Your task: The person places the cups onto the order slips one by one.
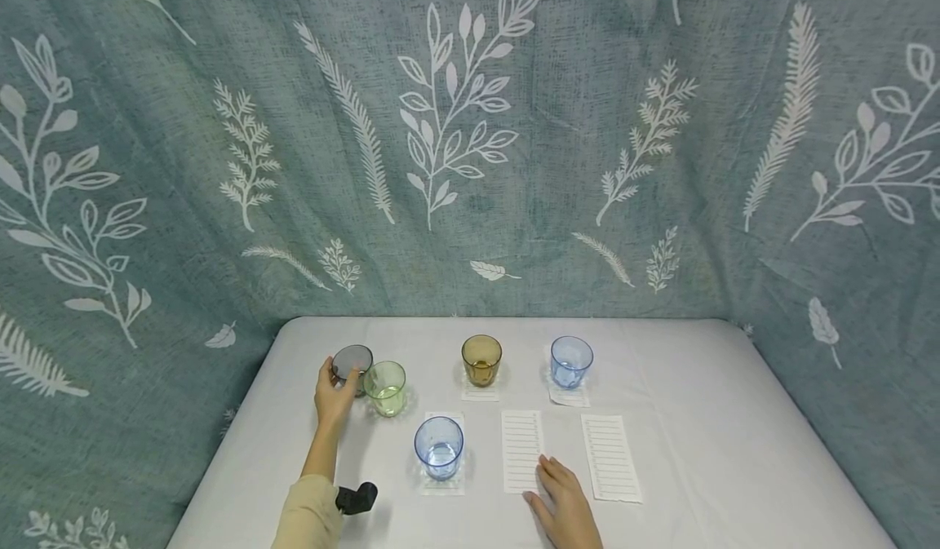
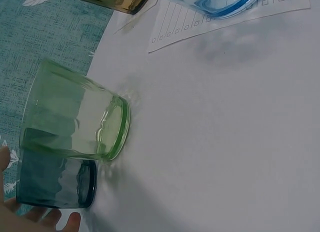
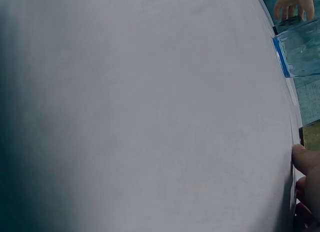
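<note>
At the far left of the table, my left hand (image 1: 334, 402) holds a dark grey glass tumbler (image 1: 354, 356), thumb on one side and fingers on the other. The left wrist view shows the fingers along the side of this dark glass (image 2: 56, 181). Right beside it stands a green glass tumbler (image 1: 385, 390), overlapping it in view. My right hand (image 1: 564, 504) rests on the table with its fingertips at the lower right edge of a printed paper slip (image 1: 522, 451). In the right wrist view only part of that hand (image 3: 309, 174) shows at the edge.
A blue glass (image 1: 439, 449) stands on a slip front centre. Behind are an amber glass (image 1: 481, 361) and another blue glass (image 1: 571, 361), each on a slip. A further lined slip (image 1: 611, 458) lies right of my right hand. A patterned curtain (image 1: 455, 272) hangs behind the table.
</note>
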A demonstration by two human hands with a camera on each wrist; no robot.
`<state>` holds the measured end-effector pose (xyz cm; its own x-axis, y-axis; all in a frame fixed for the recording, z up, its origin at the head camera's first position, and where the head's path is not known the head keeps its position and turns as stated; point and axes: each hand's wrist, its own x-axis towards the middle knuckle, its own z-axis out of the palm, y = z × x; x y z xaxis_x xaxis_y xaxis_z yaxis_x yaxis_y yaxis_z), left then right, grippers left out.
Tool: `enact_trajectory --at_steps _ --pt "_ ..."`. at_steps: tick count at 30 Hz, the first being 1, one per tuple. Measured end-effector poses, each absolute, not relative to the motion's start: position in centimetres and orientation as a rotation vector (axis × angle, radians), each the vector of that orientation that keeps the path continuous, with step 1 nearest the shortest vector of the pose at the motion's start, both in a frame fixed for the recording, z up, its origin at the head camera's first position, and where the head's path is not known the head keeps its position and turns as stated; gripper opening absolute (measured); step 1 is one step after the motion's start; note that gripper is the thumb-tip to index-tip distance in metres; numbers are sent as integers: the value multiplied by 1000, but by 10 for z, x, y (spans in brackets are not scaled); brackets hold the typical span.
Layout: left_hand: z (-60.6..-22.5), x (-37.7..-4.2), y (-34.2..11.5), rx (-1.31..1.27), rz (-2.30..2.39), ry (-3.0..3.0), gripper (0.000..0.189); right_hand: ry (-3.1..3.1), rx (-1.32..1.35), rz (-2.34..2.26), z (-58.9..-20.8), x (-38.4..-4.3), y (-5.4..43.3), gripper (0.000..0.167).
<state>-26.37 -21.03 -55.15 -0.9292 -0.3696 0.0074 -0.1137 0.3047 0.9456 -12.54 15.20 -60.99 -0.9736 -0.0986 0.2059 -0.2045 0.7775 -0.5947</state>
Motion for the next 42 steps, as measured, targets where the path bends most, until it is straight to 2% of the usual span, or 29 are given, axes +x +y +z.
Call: enact_trajectory --at_steps 6,10,15,24,42 --pt "-555 -265 -215 400 -1637 -2407 57 -2797 268 893 -609 -122 155 48" --pt "-554 -264 -218 374 -1641 -2414 55 -2788 270 830 -606 -116 157 48" --pt "-552 -259 -221 365 -1687 -2389 60 -2750 221 824 -606 -115 159 46" --pt "-552 -259 -223 327 -1899 -2283 72 -2749 155 919 -612 -119 162 56" --pt "-558 -267 -222 397 -1892 -2241 84 -2783 187 1002 -611 -119 164 60"
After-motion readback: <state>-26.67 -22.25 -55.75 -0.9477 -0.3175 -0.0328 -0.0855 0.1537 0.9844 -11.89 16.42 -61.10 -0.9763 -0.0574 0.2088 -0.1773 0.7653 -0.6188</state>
